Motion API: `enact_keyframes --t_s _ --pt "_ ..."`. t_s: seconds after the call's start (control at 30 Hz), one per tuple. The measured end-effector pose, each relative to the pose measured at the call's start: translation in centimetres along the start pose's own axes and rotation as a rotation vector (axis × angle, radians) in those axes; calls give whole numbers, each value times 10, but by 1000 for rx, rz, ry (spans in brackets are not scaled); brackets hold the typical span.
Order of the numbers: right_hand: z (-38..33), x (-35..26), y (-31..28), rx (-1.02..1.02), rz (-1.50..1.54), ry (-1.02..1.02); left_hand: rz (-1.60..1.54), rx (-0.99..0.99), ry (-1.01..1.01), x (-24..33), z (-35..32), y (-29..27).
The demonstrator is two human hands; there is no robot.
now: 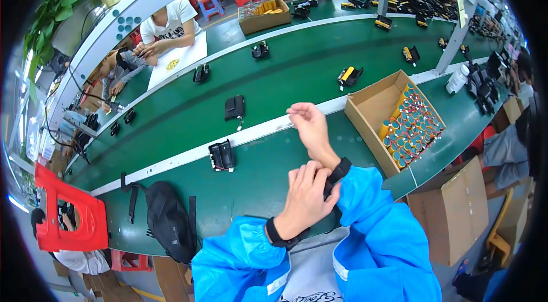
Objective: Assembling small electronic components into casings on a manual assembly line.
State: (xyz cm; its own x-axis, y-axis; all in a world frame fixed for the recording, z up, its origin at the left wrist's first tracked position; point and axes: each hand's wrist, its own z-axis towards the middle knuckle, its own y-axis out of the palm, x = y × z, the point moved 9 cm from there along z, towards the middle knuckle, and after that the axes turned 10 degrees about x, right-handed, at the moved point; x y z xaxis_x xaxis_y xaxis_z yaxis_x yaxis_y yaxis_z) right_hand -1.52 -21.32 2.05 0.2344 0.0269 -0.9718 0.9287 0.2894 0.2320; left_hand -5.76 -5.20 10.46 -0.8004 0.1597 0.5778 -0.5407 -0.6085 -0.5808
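My left hand (305, 199) is closed around my right wrist, its fingers over the black wristband (341, 170) there. Raised above the near green worktop, my right hand (311, 128) holds nothing, with its fingers loosely bent and apart. Another black band (274, 233) circles my left wrist. To the left of my hands, an open black plastic housing (221, 156) with a small white connector lies on the worktop. Beyond the white rail sits a closed black case (234, 108) with a short lead.
A cardboard box (365, 111) of yellow battery packs (412, 128) stands right. A black bag (169, 219) and red stool (71, 210) are left. Battery housings (349, 76) dot the green conveyor (291, 82). A white bottle (457, 79) stands far right. Other people work across the line.
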Motion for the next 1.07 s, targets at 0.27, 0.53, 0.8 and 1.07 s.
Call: enact_keyframes --t_s 0.27,0.53,0.8,1.07 --pt "-71 33 44 -242 106 410 -178 -67 -410 -58 -50 -16" --pt "-169 28 45 -618 198 317 -712 160 -633 -93 -85 -70" --pt "-209 -56 28 -759 -582 -324 -574 153 -491 -57 -103 -76" --pt "-250 -77 26 -879 176 420 -386 164 -466 -39 -93 -85"
